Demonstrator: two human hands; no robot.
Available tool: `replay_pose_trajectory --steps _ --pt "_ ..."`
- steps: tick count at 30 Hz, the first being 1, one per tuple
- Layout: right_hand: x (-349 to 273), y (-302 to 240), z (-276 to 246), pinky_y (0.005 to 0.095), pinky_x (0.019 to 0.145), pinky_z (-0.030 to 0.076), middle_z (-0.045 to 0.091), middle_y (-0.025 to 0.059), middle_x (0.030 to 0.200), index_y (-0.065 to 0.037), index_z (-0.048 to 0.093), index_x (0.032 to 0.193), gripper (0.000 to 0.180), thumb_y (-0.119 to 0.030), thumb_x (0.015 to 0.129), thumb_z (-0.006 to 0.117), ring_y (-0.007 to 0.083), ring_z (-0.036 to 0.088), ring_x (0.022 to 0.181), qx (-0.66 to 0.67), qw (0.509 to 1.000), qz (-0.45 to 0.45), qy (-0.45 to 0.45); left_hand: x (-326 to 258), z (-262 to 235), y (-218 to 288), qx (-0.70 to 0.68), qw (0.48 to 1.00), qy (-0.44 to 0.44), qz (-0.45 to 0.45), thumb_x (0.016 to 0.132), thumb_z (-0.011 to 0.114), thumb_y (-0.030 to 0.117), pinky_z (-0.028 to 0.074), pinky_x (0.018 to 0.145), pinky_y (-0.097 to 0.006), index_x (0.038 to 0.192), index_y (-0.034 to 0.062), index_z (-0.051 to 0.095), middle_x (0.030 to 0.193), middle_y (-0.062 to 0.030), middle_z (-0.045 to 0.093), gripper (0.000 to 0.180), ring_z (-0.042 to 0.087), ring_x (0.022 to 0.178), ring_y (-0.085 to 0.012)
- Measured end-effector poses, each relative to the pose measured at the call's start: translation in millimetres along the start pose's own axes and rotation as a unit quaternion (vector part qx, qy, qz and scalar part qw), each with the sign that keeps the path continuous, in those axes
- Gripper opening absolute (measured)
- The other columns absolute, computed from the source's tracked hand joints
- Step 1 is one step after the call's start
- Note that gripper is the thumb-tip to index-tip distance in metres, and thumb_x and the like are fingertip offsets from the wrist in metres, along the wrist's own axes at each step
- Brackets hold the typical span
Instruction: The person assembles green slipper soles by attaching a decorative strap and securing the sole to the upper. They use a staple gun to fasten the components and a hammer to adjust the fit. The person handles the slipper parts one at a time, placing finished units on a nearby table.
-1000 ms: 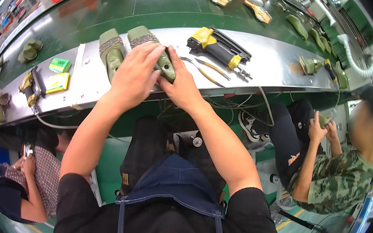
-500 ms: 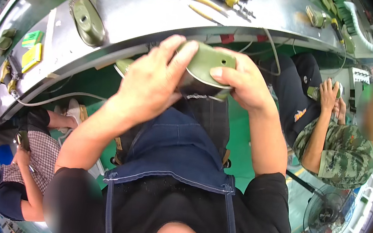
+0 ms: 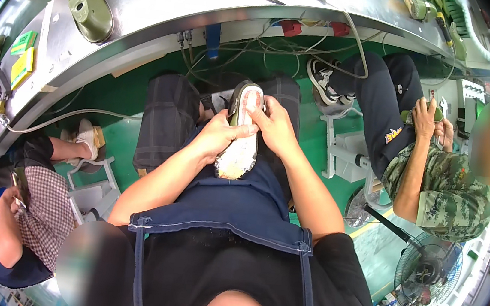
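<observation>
Right now we have both hands closed on one shoe [image 3: 240, 134], sole side up, held over our lap. Our left hand [image 3: 221, 138] wraps its near-left flank, fingers curled under and the thumb pressed across the pale sole; our right hand [image 3: 272, 129] clamps the opposite flank, its fingertips [image 3: 254, 110] laid on the sole toward the far end. So each grip is shut on the shoe, neither one slack.

From the grips, the shoe's long axis runs straight away from our body: the frayed, whitish end points back at our apron [image 3: 233, 206], just past the left hand, and the olive-rimmed end points toward the tabletop [image 3: 171, 5]. The right hand sits nearer that far end, the left nearer the middle, so the near end hangs free of both.

Outward from the shoe, our knees in dark checked trousers [image 3: 167, 117] lie just beyond it, under the tabletop's edge. A second olive shoe [image 3: 91, 5] stands on the tabletop well off to the shoe's far left. To the shoe's right a seated person's hands [image 3: 427, 116] hold a small thing; another person [image 3: 26, 213] sits to its left.
</observation>
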State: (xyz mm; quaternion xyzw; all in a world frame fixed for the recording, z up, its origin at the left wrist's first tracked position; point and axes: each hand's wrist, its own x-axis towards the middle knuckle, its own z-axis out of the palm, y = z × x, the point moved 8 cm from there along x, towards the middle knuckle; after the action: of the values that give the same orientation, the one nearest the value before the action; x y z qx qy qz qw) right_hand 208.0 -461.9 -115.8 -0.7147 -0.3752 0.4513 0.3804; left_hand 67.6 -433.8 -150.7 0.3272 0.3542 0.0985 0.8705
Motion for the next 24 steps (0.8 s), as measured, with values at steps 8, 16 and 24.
replay_pose_trajectory --steps 8,16,24 --pt "10.8 10.5 -4.5 0.0337 0.088 0.057 0.074 0.0172 0.109 0.011 0.060 0.128 0.065 -0.042 0.095 0.078 0.0205 0.072 0.095 0.092 0.990 0.091 -0.057 2.8 9.5 11.1 0.001 0.998 -0.035 -0.052 0.094 0.080 0.022 0.060 0.082 -0.034 0.133 -0.0008 0.056 0.106 -0.0081 0.070 0.051 0.071 0.092 -0.0166" --pt "16.2 28.9 -4.2 0.0318 0.089 0.057 0.073 0.0177 0.113 0.012 0.059 0.131 0.060 -0.037 0.099 0.075 0.0184 0.071 0.100 0.190 0.978 0.077 -0.040 11.4 7.0 13.3 0.051 0.997 0.001 -0.062 0.095 0.079 0.027 0.057 0.090 -0.034 0.141 -0.0039 0.049 0.116 -0.0112 0.067 0.064 0.068 0.101 -0.0173" --pt "29.9 31.1 -16.9 0.0297 0.087 0.057 0.073 0.0123 0.106 0.010 0.061 0.127 0.048 -0.028 0.101 0.073 0.0136 0.069 0.096 0.223 0.972 0.067 -0.018 45.8 -25.6 52.8 0.145 0.980 0.111 0.078 0.107 0.061 0.024 0.050 0.079 -0.025 0.130 -0.0035 0.063 0.104 -0.0036 0.071 0.036 0.061 0.088 -0.0076"
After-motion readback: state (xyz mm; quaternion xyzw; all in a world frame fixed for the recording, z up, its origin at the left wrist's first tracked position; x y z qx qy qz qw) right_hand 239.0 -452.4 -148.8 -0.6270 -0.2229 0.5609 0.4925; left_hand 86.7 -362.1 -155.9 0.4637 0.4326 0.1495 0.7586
